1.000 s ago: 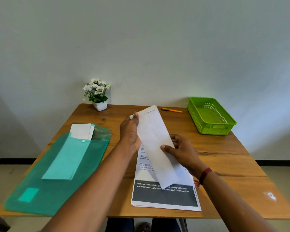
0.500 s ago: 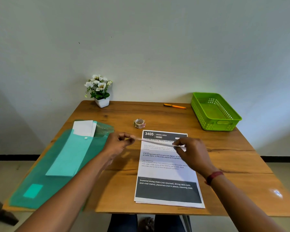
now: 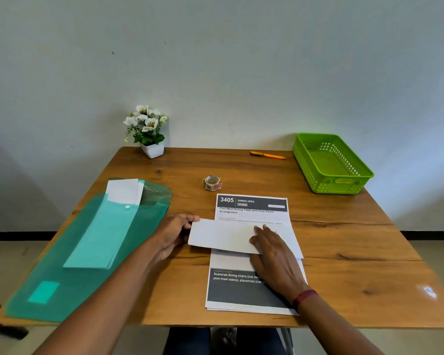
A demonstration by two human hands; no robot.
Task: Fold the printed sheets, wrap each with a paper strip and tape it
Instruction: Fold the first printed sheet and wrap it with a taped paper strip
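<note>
A stack of printed sheets [image 3: 251,208] lies in front of me on the wooden table [image 3: 344,239], headed "3405 DINING AREA". A white paper strip [image 3: 223,235] lies crosswise over the middle of the top sheet, its left end sticking out past the sheet's edge. My left hand [image 3: 176,234] pinches that left end. My right hand [image 3: 277,254] rests flat on the strip's right part, fingers spread, pressing it down. A small roll of tape [image 3: 212,183] stands beyond the sheets.
A green plastic folder [image 3: 62,283] holding more white strips [image 3: 123,190] covers the table's left side. A green basket [image 3: 331,162] stands at the back right, an orange pen [image 3: 267,155] beside it, a potted flower [image 3: 148,131] at the back.
The strip was held upright in both hands, then turned level above the sheets. Now it lies flat across the top sheet, with my right hand pressing on it.
</note>
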